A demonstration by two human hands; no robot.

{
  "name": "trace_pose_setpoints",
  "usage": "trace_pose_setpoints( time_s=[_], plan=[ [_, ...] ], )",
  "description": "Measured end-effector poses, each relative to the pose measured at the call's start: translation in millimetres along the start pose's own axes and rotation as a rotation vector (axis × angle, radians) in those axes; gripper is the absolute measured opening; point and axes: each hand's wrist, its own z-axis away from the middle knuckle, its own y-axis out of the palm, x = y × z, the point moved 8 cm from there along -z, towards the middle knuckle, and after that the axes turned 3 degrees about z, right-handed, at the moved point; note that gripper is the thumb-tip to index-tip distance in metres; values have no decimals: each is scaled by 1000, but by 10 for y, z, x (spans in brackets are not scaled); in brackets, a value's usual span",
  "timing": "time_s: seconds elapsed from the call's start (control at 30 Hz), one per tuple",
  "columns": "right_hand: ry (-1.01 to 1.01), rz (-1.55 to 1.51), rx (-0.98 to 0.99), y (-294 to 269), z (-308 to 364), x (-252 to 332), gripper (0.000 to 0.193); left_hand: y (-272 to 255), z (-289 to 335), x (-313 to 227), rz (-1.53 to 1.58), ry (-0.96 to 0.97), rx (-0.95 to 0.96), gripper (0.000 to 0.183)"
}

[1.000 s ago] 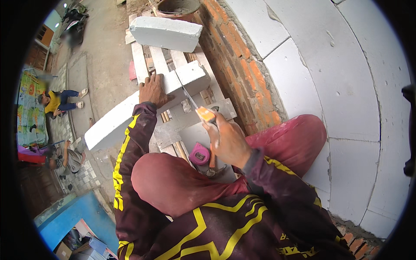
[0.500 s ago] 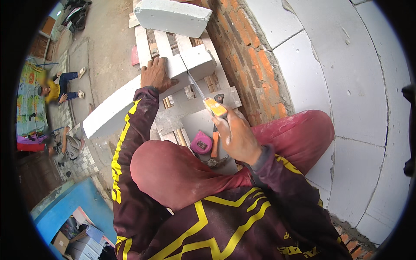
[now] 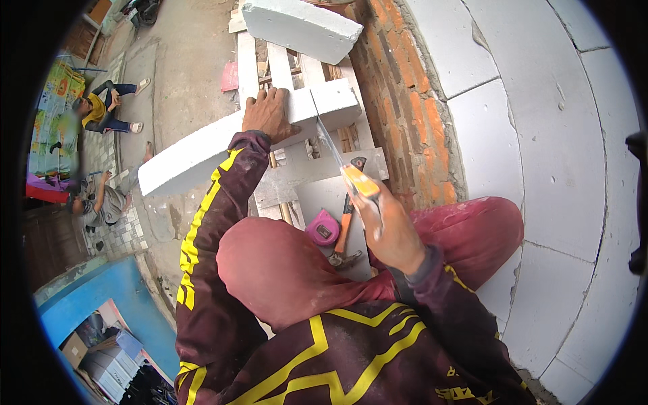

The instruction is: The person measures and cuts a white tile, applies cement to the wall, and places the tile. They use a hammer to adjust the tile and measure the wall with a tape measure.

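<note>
A long white lightweight block (image 3: 196, 152) lies across a wooden pallet, its left end jutting past the slats. My left hand (image 3: 268, 116) grips it, fingers over the top edge and thumb toward the cut. In my right hand (image 3: 393, 233) is the yellow handle of a hand saw (image 3: 359, 181). The blade sits in a narrow slit near the block's right end. By my knee are a pink tape measure (image 3: 322, 228) and a hammer with an orange and black handle (image 3: 345, 229), both on a pale board (image 3: 312, 196).
Another white block (image 3: 304, 28) lies farther along the pallet (image 3: 248, 64). A brick ledge (image 3: 415, 128) and a white block wall (image 3: 482, 142) run along the right. Two people sit at the left, beside the paved ground. A blue structure (image 3: 74, 304) holds boxes at lower left.
The view has shifted, so the scene sits slightly differently. My right hand has drawn the saw back toward me, with its blade still in the slit. My left hand keeps its hold.
</note>
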Motion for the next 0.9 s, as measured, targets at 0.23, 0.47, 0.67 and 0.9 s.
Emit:
trace_pose_setpoints(
  time_s=[0.23,0.47,0.67,0.9],
  plan=[
    [-30,96,49,-154,-60,252,33,71,-46,26,35,70,-19,93],
    [79,134,20,-59,-190,175,29,-102,-61,-23,12,31,-43,95],
    [-2,-132,64,-250,393,153,38,78,-23,15,-49,51,-42,95],
    [169,66,10,326,-806,-515,33,-17,-35,17,53,-3,42,98]
  ],
)
